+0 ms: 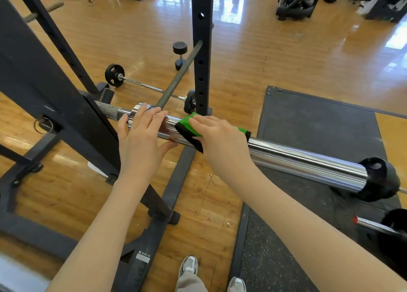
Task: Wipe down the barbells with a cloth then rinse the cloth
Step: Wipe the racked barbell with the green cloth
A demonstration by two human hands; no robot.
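Observation:
A chrome barbell sleeve (308,159) runs from the black rack at the left out to the right, ending in a black cap (378,177). A green cloth with a black edge (189,128) is draped over the sleeve near its inner collar. My right hand (218,137) lies on top of the cloth, fingers curved over it and the bar. My left hand (141,135) rests on the sleeve beside the collar, fingers straight on top and the thumb underneath.
Black squat rack frame (66,106) stands at left, with an upright post (201,49) behind the bar. A small loaded barbell (143,85) and a dumbbell (180,55) lie on the wood floor behind. A black rubber mat (319,124) lies to the right.

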